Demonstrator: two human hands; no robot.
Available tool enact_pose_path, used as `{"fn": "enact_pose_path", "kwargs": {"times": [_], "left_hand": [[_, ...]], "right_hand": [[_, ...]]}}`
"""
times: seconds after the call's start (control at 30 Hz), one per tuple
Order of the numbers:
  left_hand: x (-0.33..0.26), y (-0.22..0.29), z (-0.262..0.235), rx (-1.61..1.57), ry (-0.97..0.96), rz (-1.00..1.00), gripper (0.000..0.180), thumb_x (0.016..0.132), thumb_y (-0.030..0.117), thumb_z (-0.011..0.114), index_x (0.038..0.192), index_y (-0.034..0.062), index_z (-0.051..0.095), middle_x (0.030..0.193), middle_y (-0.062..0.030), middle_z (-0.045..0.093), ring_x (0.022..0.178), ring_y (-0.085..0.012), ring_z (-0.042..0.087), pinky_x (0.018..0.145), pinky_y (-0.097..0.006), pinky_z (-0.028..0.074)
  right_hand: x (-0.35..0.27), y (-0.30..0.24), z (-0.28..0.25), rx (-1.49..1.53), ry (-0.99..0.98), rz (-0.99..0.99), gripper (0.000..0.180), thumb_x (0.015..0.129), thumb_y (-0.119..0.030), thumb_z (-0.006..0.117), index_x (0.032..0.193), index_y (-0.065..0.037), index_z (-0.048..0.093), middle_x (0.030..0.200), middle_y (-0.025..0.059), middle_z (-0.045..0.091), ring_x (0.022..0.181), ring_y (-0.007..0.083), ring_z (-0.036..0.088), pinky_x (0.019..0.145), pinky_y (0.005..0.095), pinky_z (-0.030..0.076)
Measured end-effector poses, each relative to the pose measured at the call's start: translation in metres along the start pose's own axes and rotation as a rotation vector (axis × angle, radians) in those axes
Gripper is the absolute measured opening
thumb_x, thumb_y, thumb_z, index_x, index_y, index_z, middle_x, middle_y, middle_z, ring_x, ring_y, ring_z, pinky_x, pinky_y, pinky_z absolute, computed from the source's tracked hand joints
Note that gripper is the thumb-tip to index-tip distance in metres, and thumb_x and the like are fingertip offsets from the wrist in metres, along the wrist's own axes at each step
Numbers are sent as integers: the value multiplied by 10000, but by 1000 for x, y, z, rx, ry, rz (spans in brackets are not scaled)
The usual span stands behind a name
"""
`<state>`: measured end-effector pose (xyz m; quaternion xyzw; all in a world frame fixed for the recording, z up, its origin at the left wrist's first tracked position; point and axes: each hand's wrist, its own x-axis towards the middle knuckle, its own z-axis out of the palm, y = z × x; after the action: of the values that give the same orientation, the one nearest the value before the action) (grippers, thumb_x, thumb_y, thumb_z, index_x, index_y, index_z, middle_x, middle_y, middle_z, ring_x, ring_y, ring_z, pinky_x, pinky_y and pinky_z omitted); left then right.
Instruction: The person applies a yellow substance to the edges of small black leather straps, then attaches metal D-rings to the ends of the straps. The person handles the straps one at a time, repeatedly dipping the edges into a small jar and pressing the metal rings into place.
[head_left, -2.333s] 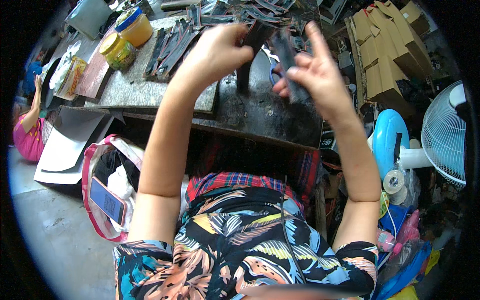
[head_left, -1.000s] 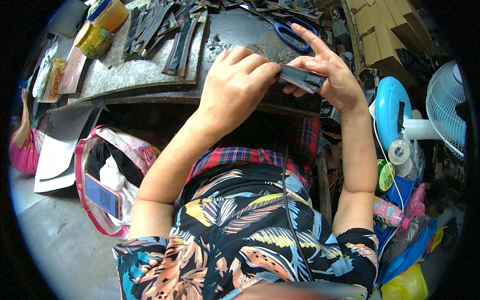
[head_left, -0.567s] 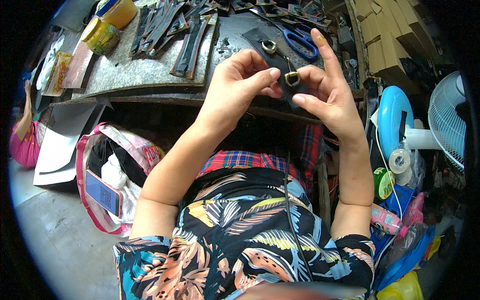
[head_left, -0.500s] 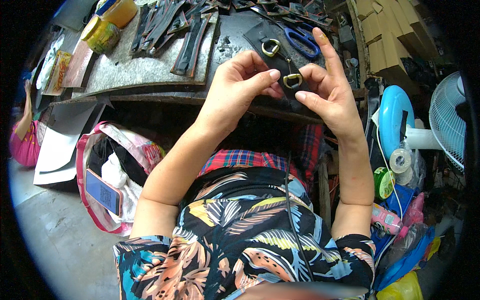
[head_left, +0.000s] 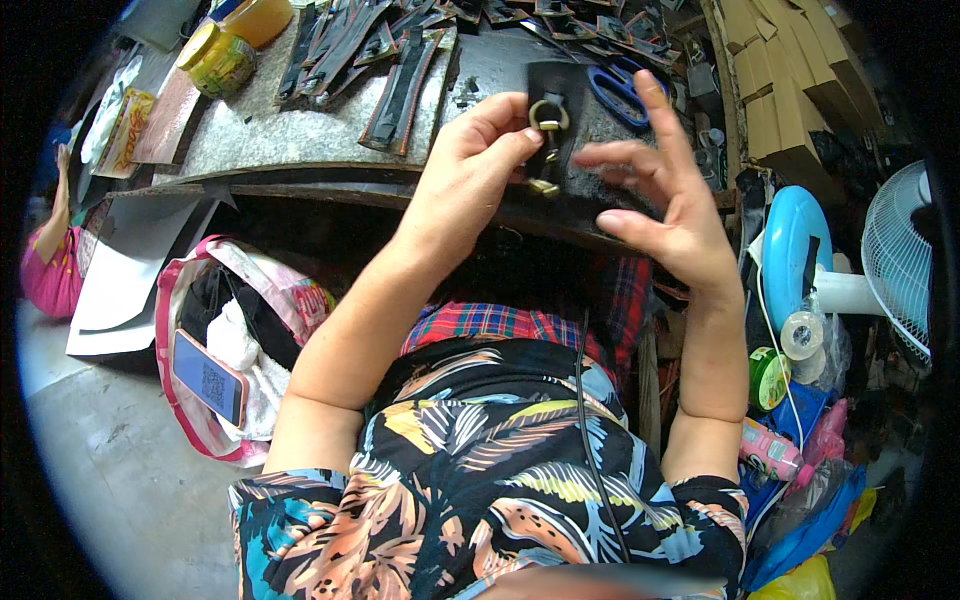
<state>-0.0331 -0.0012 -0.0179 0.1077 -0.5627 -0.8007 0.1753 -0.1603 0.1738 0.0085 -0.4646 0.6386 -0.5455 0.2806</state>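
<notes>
My left hand [head_left: 468, 170] pinches a black strap piece [head_left: 560, 84] between thumb and fingers above the near edge of the bench. Fixed to that piece are a brass-coloured D-ring [head_left: 546, 112] and, lower down, a second brass-coloured fitting [head_left: 543, 187]. A short link seems to run between the two, though blur hides the detail. Apart from the strap piece, to its right, my right hand [head_left: 672, 205] is open, its fingers spread and partly smeared by motion. Just beyond both hands lie blue-handled scissors [head_left: 618, 98] on the bench.
Several black strips with reddish edges [head_left: 400, 95] lie on a pale board [head_left: 225, 135]. Yellow-lidded jars [head_left: 215, 60] stand at the far left. A pink-trimmed bag [head_left: 170, 390] holds a phone [head_left: 208, 378]. On the right are a fan [head_left: 897, 255] and stacked cardboard [head_left: 795, 80].
My right hand has let go of the strap piece and moved away to the right. The strap piece has swung more upright in my left hand.
</notes>
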Motion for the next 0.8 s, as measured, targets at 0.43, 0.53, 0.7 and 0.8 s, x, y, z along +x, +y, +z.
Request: {"fn": "enact_pose_path", "kwargs": {"times": [0.43,0.53,0.7,0.8], "left_hand": [[-8,17,6,769,-158,37,360,867,208,767,1107,-40,663,915,-20,671,856,-69,574,776,-230,474],[-2,15,4,634,-182,-40,329,863,200,765,1068,-35,660,883,-22,662,826,-75,560,738,-240,470],[1,14,0,804,-251,71,345,828,171,786,1101,2,660,884,-27,634,809,-100,562,734,-263,470],[-1,15,-4,1035,-159,392,367,808,152,798,1125,32,660,928,-64,634,820,-173,603,742,-303,491]], "right_hand": [[2,6,14,414,237,67,625,953,11,555,1524,-61,312,1006,97,672,854,156,709,720,282,640],[-2,6,14,394,239,59,611,954,1,563,1515,-56,329,993,87,676,845,147,708,718,277,635],[-4,9,3,232,189,66,586,942,-35,618,1487,-54,406,889,15,665,753,61,647,635,188,534],[-4,18,2,-152,310,59,552,922,-56,659,1447,-88,491,822,-21,632,690,44,567,615,182,449]]}}
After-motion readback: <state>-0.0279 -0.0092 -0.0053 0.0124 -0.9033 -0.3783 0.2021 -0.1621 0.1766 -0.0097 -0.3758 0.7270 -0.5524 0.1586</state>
